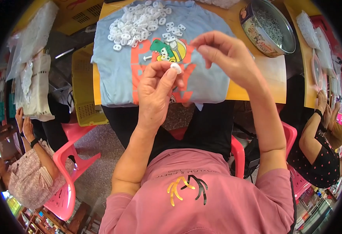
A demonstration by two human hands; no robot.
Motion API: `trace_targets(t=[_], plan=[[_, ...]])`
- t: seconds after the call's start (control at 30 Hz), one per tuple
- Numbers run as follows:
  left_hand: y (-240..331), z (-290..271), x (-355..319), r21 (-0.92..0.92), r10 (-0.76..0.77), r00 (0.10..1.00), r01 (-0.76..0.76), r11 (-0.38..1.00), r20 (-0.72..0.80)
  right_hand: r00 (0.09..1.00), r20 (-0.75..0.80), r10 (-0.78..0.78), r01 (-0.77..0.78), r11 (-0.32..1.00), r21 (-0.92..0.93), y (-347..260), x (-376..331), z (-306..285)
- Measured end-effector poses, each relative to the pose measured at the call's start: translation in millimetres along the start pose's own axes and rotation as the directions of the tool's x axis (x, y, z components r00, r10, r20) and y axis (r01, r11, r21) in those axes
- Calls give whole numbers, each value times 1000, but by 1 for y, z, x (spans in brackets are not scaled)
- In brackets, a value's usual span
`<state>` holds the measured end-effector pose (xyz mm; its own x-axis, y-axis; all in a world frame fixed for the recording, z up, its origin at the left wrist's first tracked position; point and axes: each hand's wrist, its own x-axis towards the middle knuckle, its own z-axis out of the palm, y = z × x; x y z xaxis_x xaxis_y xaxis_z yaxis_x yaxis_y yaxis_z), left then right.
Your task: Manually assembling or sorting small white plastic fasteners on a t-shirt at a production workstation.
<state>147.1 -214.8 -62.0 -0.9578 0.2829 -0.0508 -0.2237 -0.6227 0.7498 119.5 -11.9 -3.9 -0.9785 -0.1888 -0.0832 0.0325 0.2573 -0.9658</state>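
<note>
My left hand [157,91] is closed, pinching a small white oval plastic piece [175,68] between thumb and fingers. To the right and slightly higher, my right hand [229,56] hovers with bent fingers apart; nothing shows between them. Both are over a light blue cloth [114,80] with a green cartoon dinosaur print, spread on the yellow table [256,84]. A pile of white oval pieces with holes [135,23] lies at the cloth's far left. Several smaller white two-holed pieces [174,31] sit beside it, and more white bits rest on the print.
A round tin [253,29] of small metal parts stands at the far right of the table. Left of the table is a yellow plastic crate [86,111]. Co-workers sit on both sides, near pink plastic chairs [67,187]. Plastic bags [311,33] lie on the right-hand table.
</note>
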Motion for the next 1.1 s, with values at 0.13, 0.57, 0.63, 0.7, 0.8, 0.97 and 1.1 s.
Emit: trace_targets(t=[0.13,0.57,0.63,0.7,0.8,0.97,1.1], plan=[[1,1,0,28,-14,999,15,999,-32,1000,17,8,-13,950,311,12,-17,28],[-2,5,0,57,19,999,-17,998,-51,985,-85,147,-61,775,630,26,-22,58],[-3,5,0,91,32,997,-26,996,-65,978,-121,169,-66,803,592,22,-23,60],[-3,4,0,106,35,997,-28,994,-64,977,-134,166,-60,819,571,19,-23,62],[-4,4,-1,123,40,997,-32,992,-61,976,-158,147,-38,840,541,22,-23,62],[8,11,-3,198,41,992,-17,980,-117,950,-306,63,87,886,455,26,-24,43],[30,16,-11,368,35,996,-4,930,-77,921,-385,64,128,883,452,36,-23,35]])
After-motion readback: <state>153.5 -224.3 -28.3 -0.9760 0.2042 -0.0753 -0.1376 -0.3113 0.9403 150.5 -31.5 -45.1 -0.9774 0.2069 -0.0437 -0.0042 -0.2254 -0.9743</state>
